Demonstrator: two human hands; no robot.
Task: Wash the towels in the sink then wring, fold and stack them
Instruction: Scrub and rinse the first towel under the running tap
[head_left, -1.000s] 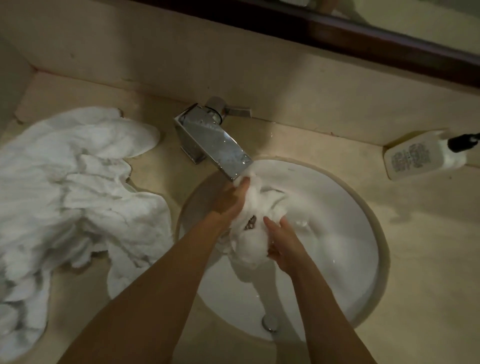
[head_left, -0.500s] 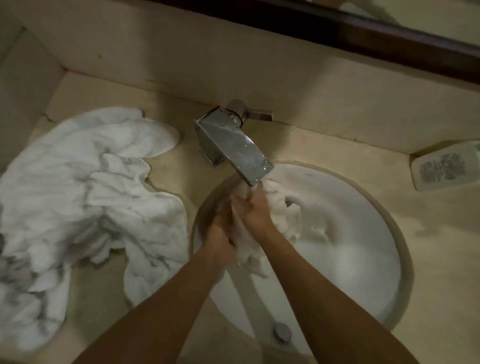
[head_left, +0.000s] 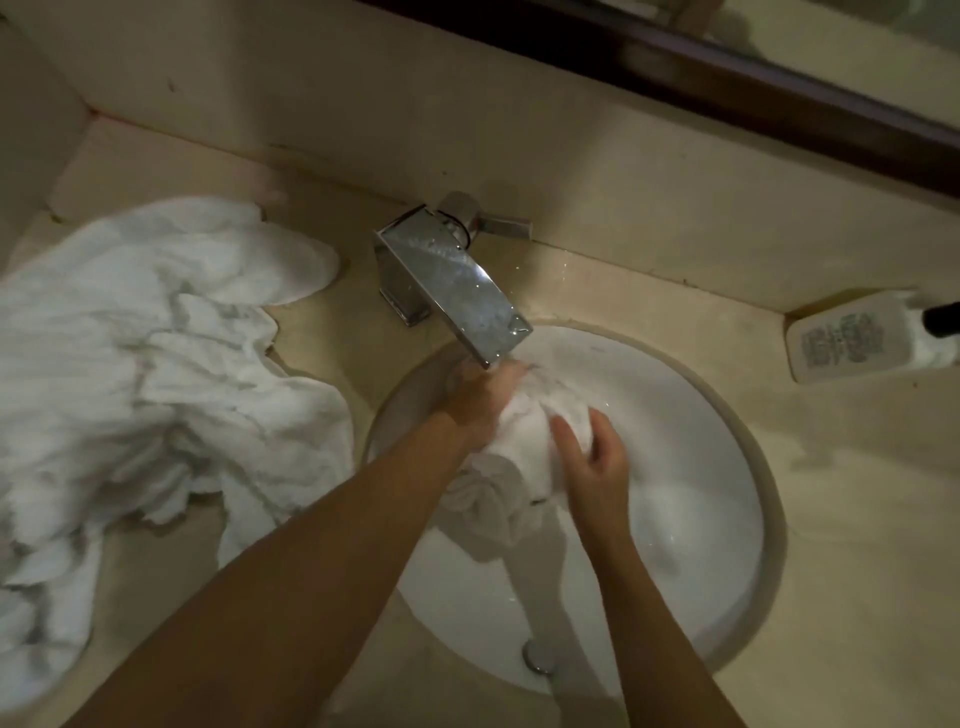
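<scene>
A small white towel (head_left: 524, 441) is bunched up in the round white sink (head_left: 701, 519), right under the chrome faucet (head_left: 457, 291). My left hand (head_left: 483, 400) grips the towel's left side close to the spout, its fingers blurred. My right hand (head_left: 597, 457) holds the towel's right side with its fingers curled over the cloth. Part of the towel hangs below my hands into the bowl. A heap of crumpled white towels (head_left: 140, 364) lies on the counter to the left of the sink.
A white pump bottle (head_left: 862, 343) lies on its side at the back right of the beige counter (head_left: 831, 519). The sink's drain plug (head_left: 537, 657) sits near the front. A dark-framed mirror runs along the wall above.
My hands have spread apart on the towel, the right one shifting to its right side and lower. The left hand stays by the spout. The view has shifted slightly.
</scene>
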